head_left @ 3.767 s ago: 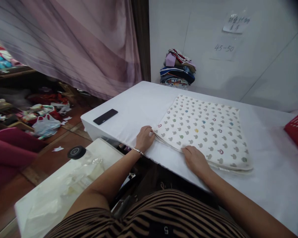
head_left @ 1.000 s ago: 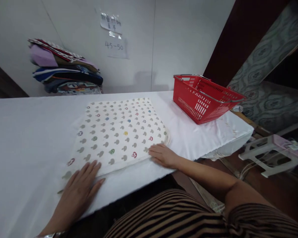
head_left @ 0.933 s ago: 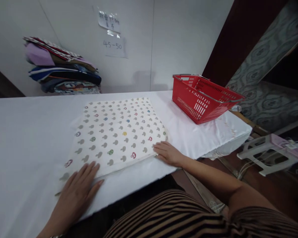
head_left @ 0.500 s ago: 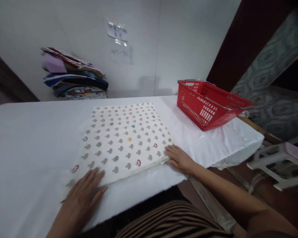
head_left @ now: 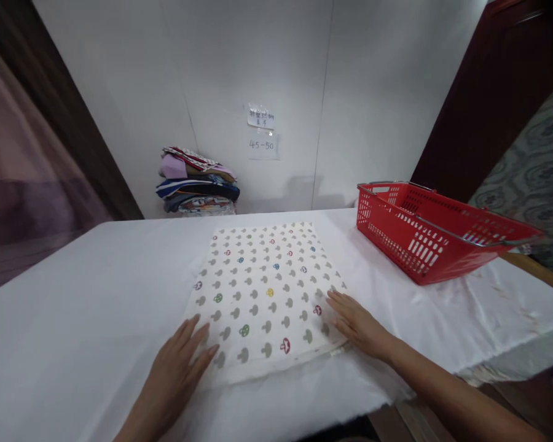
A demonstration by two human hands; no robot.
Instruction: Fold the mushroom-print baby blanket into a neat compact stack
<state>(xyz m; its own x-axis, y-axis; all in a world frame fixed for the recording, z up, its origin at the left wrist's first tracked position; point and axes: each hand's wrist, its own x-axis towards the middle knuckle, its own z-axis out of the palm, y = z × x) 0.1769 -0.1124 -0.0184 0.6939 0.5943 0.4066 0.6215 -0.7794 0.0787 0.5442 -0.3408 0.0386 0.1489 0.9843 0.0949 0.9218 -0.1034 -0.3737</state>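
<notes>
Hands flat, we press on the folded mushroom-print cloth (head_left: 265,294), which lies in the middle of the white-covered table (head_left: 74,294). Our left hand (head_left: 177,368) rests with fingers spread on its near left corner; our right hand (head_left: 357,322) lies open on its near right edge, gripping nothing. We see a red basket (head_left: 433,236) to the right, well apart, and a pile of folded fabrics (head_left: 196,181) against the wall.

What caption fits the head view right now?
Both hands, left and right, rest flat on the near corners of a folded mushroom-print cloth on a white table, red basket alongside.
</notes>
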